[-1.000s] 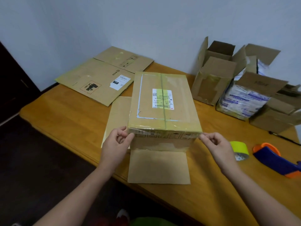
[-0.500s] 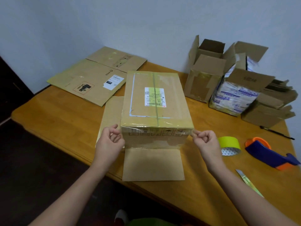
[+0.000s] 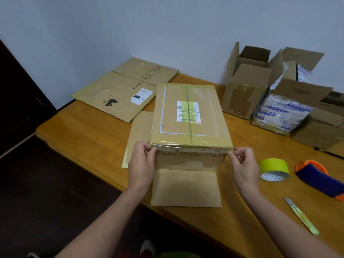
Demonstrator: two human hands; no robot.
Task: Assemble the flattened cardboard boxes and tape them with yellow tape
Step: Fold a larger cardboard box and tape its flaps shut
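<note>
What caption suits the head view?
Left hand and right hand pinch the near top corners of a yellow-taped cardboard box on a wooden table.

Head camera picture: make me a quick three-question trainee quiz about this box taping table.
1. True or false: the utility knife lies on top of the taped box.
2. What sits between the right hand and the tape dispenser? A) yellow tape roll B) flattened boxes C) open boxes
3. Fill in: the left hand and right hand each pinch a near top ____ of the taped box.
Key: 1 false; 2 A; 3 corner.
</note>
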